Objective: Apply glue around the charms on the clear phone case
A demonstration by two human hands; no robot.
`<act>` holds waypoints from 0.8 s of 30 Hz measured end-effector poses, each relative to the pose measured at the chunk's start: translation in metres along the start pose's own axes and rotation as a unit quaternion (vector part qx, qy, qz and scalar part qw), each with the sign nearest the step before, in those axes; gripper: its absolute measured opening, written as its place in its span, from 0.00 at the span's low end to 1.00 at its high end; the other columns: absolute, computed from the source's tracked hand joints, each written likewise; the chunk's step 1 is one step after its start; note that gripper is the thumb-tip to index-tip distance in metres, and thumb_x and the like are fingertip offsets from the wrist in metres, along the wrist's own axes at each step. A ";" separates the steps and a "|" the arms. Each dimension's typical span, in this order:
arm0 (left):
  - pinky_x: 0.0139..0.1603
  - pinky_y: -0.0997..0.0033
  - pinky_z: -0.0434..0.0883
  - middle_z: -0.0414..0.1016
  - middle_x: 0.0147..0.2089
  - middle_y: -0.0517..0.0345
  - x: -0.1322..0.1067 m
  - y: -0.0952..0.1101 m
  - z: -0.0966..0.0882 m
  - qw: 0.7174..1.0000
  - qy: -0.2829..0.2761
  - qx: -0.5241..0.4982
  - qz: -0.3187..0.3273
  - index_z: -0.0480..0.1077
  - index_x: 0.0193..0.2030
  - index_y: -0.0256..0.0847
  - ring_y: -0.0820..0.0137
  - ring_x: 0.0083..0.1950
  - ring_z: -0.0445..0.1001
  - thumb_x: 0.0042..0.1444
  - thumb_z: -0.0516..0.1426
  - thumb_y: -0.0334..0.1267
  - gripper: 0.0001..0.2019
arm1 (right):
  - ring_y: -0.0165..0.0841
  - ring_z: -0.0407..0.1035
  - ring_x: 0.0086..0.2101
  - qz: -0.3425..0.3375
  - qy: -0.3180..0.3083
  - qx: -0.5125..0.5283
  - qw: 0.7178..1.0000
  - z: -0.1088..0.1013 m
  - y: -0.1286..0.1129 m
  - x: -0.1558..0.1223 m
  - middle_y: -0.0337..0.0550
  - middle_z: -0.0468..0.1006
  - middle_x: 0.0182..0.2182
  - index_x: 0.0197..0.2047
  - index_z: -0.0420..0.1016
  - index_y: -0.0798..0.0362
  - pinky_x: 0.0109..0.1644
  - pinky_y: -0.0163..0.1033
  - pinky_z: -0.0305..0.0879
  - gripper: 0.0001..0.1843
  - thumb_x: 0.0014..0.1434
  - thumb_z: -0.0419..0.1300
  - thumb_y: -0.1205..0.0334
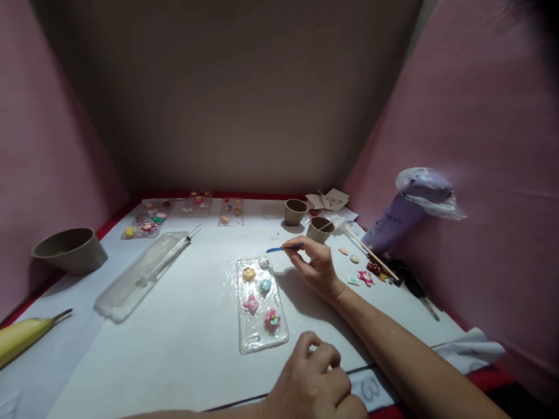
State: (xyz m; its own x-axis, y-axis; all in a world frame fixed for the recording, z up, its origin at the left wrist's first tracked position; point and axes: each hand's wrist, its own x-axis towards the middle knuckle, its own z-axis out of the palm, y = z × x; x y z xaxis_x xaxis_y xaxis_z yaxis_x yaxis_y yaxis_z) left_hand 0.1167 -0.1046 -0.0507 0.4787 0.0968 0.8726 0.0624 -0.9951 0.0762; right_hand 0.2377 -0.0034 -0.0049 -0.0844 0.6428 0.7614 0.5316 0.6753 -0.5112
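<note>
Your right hand [317,265] pinches a thin blue tool [283,248] between thumb and fingertips. The tool lies nearly level and its tip points to 9 o'clock. The clear phone case [261,305] sits flat on the bench [187,337] at 7 o'clock from that hand, long axis roughly 12 to 6, tilted a little. The tool tip hangs just above the case's far end, near the small round charm [264,263] at its top edge. I cannot tell if tip and charm touch.

More charms on the case:
- yellow one [248,273]
- teal one [266,285]
- pink bunny [251,303]
- pink flower [272,318]

Your left hand [317,384] is curled into a loose fist with nothing seen in it, on the bench at 5 o'clock from the case's near end, just beside it. The right hand is the nearer one to the charm.

The bench is white, glossy around the case. Two paper cups [320,228] stand at 12 o'clock from the right hand, loose charms [364,277] and a purple tube [393,221] at 3 o'clock. A bowl [70,250] and a yellow piping bag [21,337] are far left. Pink walls close in on both sides.
</note>
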 end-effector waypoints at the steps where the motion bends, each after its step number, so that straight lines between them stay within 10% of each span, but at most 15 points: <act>1: 0.38 0.66 0.54 0.60 0.19 0.64 0.000 0.000 0.000 1.000 -0.001 0.002 -0.001 0.59 0.22 0.37 0.70 0.32 0.61 0.49 0.58 0.23 0.12 | 0.30 0.71 0.31 -0.003 -0.004 -0.002 1.000 0.000 0.001 0.000 0.43 0.78 0.31 0.37 0.74 0.54 0.36 0.36 0.70 0.05 0.58 0.58 0.69; 24: 0.37 0.67 0.55 0.58 0.18 0.62 0.006 0.002 -0.003 0.999 0.031 -0.013 -0.008 0.61 0.20 0.36 0.70 0.31 0.62 0.50 0.53 0.20 0.12 | 0.31 0.71 0.32 -0.040 -0.034 -0.006 0.999 0.002 0.004 -0.001 0.43 0.77 0.31 0.39 0.73 0.54 0.36 0.38 0.70 0.06 0.59 0.56 0.70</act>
State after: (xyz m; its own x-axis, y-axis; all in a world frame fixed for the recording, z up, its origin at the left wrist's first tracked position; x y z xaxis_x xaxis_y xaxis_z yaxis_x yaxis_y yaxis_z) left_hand 0.1173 -0.1062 -0.0436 0.4228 0.1115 0.8993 0.0463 -0.9938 0.1015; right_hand 0.2381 -0.0008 -0.0083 -0.1842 0.6101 0.7706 0.5307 0.7217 -0.4445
